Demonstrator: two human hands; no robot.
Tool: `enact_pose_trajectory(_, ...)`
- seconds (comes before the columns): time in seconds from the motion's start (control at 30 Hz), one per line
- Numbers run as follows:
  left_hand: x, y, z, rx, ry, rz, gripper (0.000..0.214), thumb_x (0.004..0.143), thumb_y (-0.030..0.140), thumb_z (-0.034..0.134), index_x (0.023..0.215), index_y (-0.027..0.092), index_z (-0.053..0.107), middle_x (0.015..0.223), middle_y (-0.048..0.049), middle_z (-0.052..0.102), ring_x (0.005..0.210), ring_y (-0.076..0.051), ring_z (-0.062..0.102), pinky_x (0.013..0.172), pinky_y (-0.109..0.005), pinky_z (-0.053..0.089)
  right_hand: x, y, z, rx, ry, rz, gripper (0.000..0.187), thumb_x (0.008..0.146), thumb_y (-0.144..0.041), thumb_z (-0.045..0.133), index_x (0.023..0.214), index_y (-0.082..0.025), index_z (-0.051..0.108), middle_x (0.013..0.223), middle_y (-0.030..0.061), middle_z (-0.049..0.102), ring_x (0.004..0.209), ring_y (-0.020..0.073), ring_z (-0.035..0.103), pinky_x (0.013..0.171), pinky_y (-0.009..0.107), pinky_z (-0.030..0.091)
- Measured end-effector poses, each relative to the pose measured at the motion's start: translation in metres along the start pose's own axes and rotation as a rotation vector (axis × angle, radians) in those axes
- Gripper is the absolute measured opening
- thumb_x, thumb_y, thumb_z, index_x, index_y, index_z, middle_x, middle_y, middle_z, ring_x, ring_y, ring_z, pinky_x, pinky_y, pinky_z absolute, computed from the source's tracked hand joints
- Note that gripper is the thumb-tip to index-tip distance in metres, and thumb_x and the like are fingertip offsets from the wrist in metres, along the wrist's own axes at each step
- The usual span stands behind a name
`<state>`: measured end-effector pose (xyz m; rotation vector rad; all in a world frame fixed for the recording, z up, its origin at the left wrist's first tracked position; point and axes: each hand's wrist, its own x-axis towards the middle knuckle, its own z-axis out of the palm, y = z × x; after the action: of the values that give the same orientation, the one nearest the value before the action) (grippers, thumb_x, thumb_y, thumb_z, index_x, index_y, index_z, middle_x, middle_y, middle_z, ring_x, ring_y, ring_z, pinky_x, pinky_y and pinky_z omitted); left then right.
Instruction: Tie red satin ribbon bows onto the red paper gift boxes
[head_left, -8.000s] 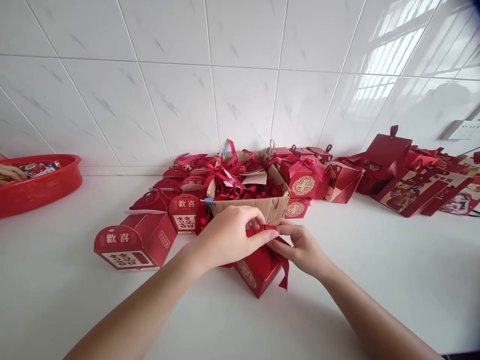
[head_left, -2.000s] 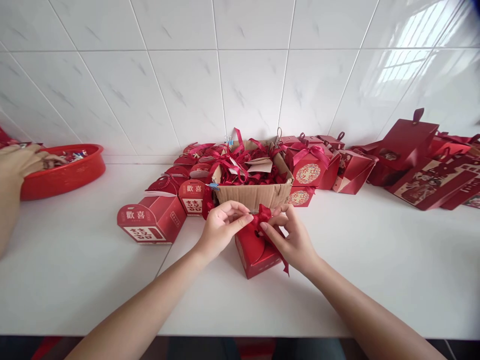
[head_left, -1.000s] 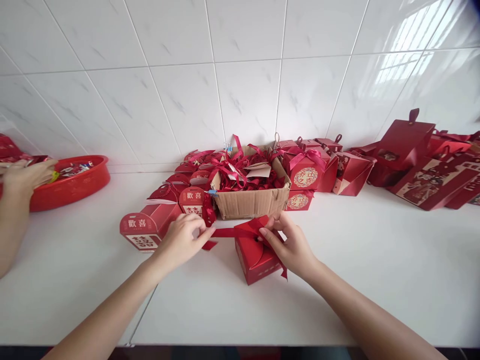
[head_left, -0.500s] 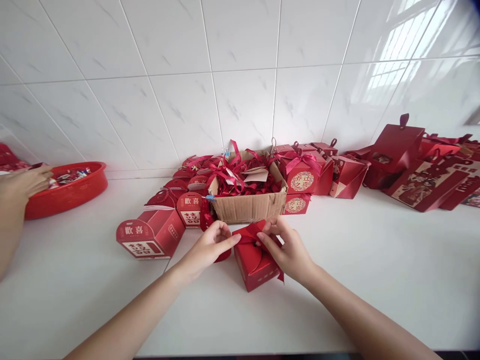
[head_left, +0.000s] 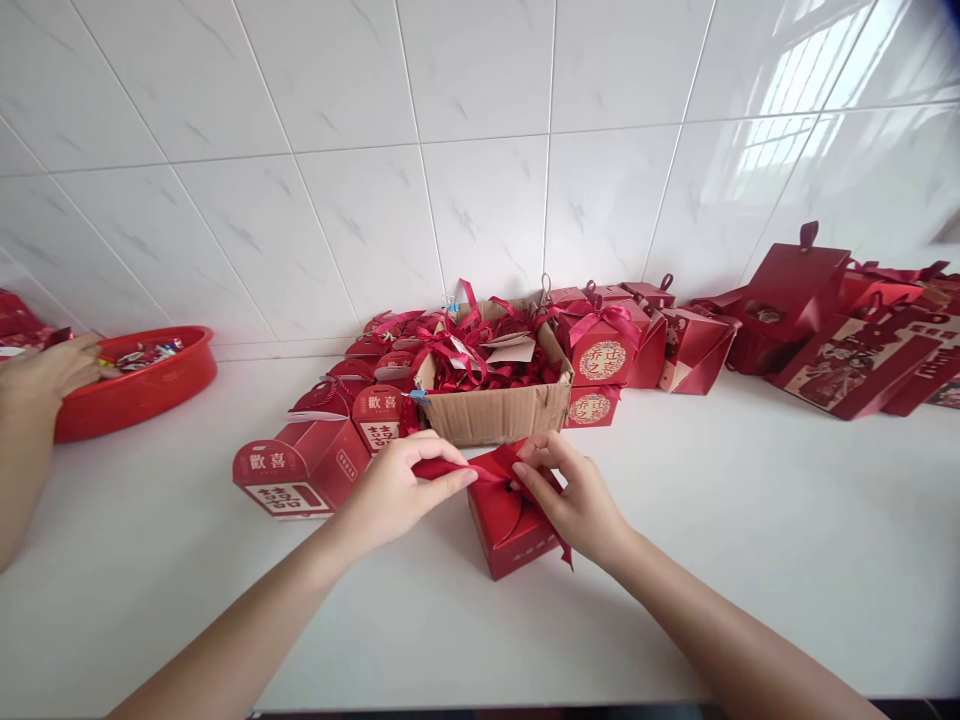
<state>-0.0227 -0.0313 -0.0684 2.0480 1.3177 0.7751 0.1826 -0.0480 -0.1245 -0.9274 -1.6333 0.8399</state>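
Glossy white wall tiles (head_left: 480, 200) rise behind a white worktop (head_left: 720, 600), where a red gift box (head_left: 504, 540) sits near the middle, close in front of a cardboard carton (head_left: 495, 415) filled with loose ribbons. The gift box lies between the person's two hands, turned so that one corner points toward the wearer; with part of its top covered, I cannot tell which way its long axis runs.

Its nearer hand is the right hand (head_left: 576, 492), which reaches over the far right part of the lid, thumb and fingers pinching the red ribbon (head_left: 490, 474) close to the dark hole in the flaps; the exact grip is partly hidden. Just off the left edge, the left hand (head_left: 401, 490) pinches the same ribbon between thumb and fingertips. From there the strip runs rightward and slightly toward the wearer across the lid, so the line between the two pinches goes roughly side to side. A ribbon tail (head_left: 567, 556) hangs down the box's right side, below the right hand.

Well apart at the left, another person's hand (head_left: 60, 368) is at a red basin (head_left: 142, 395) of wrapped items.
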Motion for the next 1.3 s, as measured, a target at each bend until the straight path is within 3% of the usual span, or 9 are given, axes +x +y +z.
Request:
enact_pose_trajectory(0.33, -0.002, 0.008, 0.029, -0.222, 0.042, 0.182, 0.009, 0.089, 0.026, 0.051, 0.088, 0.019, 0.056, 0.088, -0.0035, 0.064, 0.086, -0.016, 0.063, 0.078, -0.027, 0.050, 0.000, -0.001, 0.000, 0.019, -0.010, 0.002, 0.002, 0.089, -0.024, 0.047, 0.090, -0.022, 0.048, 0.071, 0.0011, 0.066, 0.068, 0.0168, 0.062, 0.061, 0.028, 0.048)
enact_pose_trajectory(0.6, 0.003, 0.003, 0.028, 0.036, -0.049, 0.645, 0.025, 0.087, 0.005, 0.040, 0.084, 0.021, 0.060, 0.091, -0.0049, 0.069, 0.088, -0.014, 0.065, 0.077, -0.025, 0.052, 0.001, -0.002, 0.001, -0.046, 0.010, 0.019, 0.010, 0.087, -0.022, 0.047, 0.097, -0.021, 0.047, 0.067, -0.0004, 0.065, 0.060, 0.0153, 0.058, 0.054, 0.026, 0.043)
enact_pose_trajectory(0.83, 0.015, 0.005, 0.035, 0.252, 0.049, 0.879, 0.025, 0.088, 0.003, 0.038, 0.093, 0.018, 0.058, 0.088, -0.0046, 0.070, 0.084, -0.013, 0.066, 0.073, -0.023, 0.054, 0.003, -0.001, 0.000, -0.069, -0.001, 0.081, 0.016, 0.084, -0.019, 0.049, 0.098, -0.019, 0.057, 0.072, 0.0013, 0.070, 0.065, 0.0154, 0.062, 0.068, 0.029, 0.048)
enact_pose_trajectory(1.1, 0.013, -0.005, 0.041, 0.163, 0.128, 0.814, 0.027, 0.088, 0.006, 0.044, 0.111, 0.020, 0.048, 0.096, -0.0043, 0.069, 0.087, -0.013, 0.068, 0.077, -0.022, 0.054, 0.002, -0.006, -0.002, 0.051, -0.023, 0.131, 0.011, 0.084, -0.026, 0.052, 0.089, -0.018, 0.057, 0.075, 0.0031, 0.067, 0.067, 0.0154, 0.060, 0.061, 0.026, 0.046)
enact_pose_trajectory(1.3, 0.006, 0.006, 0.039, -0.094, 0.040, 0.529, 0.027, 0.091, 0.013, 0.042, 0.117, 0.021, 0.037, 0.088, -0.0033, 0.066, 0.083, -0.014, 0.064, 0.072, -0.025, 0.051, 0.001, -0.004, 0.000, 0.035, 0.008, 0.037, 0.008, 0.083, -0.021, 0.051, 0.078, -0.021, 0.045, 0.065, -0.0024, 0.056, 0.055, 0.0115, 0.049, 0.051, 0.023, 0.038)
